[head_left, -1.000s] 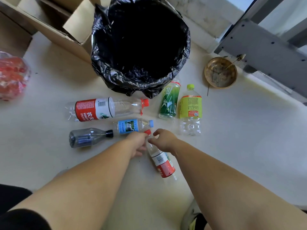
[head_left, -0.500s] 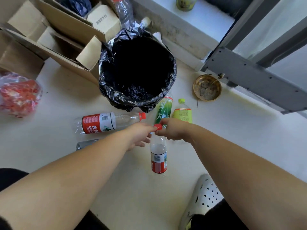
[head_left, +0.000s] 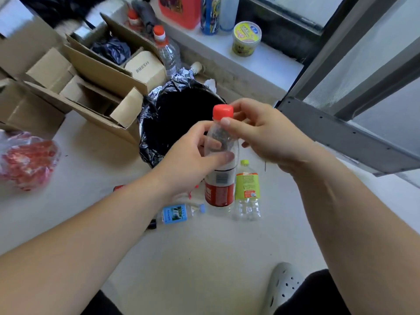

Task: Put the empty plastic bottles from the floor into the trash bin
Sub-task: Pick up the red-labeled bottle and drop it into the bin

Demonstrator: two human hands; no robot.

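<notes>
I hold a clear empty bottle with a red cap and red label (head_left: 220,189) upright in the air, in front of the trash bin (head_left: 159,123) lined with a black bag. My left hand (head_left: 193,160) grips the bottle's upper body. My right hand (head_left: 256,133) pinches the neck just under the cap. On the floor below lie a yellow-green labelled bottle (head_left: 246,192) and a small blue-labelled bottle (head_left: 179,213). A dark bottle's cap end (head_left: 151,224) and a bit of a red-labelled bottle (head_left: 118,188) peek out from under my left forearm.
Open cardboard boxes (head_left: 95,87) stand left of the bin, with upright bottles (head_left: 168,53) behind them. A red plastic bag (head_left: 25,160) lies at the far left. A window sill with a cup (head_left: 246,38) and a grey door frame (head_left: 350,135) are on the right. My shoe (head_left: 284,285) is bottom right.
Both hands have lifted the red-capped bottle off the floor and raised it upright in front of the bin. The view has tilted up, so the boxes and sill now show.
</notes>
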